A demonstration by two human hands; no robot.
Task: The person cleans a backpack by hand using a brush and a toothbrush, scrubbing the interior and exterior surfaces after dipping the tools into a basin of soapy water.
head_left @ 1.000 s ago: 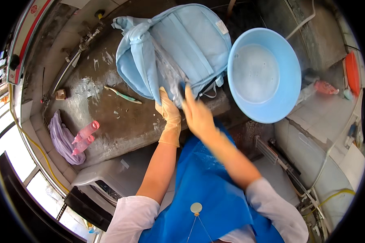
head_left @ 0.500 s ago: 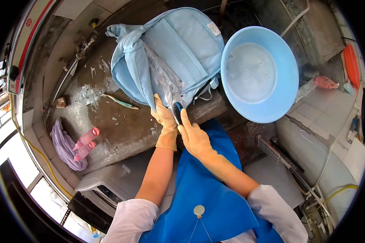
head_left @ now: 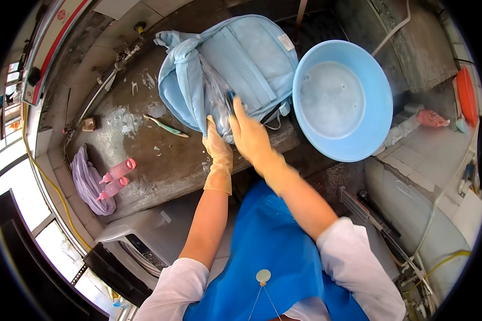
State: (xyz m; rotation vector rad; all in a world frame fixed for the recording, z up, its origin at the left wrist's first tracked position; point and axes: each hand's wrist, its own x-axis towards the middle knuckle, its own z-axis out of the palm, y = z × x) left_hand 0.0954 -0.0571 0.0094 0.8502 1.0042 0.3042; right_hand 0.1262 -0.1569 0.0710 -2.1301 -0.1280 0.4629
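Pinching the pale-blue fabric backpack's (head_left: 246, 59) near edge, your yellow-gloved left hand (head_left: 218, 148) was nearly closed; your yellow-gloved right hand (head_left: 250, 136), nearer its middle, gripped a dark, slim tool (head_left: 230, 99). The backpack lay beyond your 2 hands, long axis roughly left-right.

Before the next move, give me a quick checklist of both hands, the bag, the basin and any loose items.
1. Left hand steadying the light-blue backpack: ok, at its near edge.
2. Right hand holding the dark-handled tool: ok.
3. Tool's working end against the fabric: cannot tell, blurred and partly hidden.
4. Blue basin apart from both hands: ok, cloudy liquid inside.
5. Counter beside the backpack free of loose items: not ok, toothbrush lies there.
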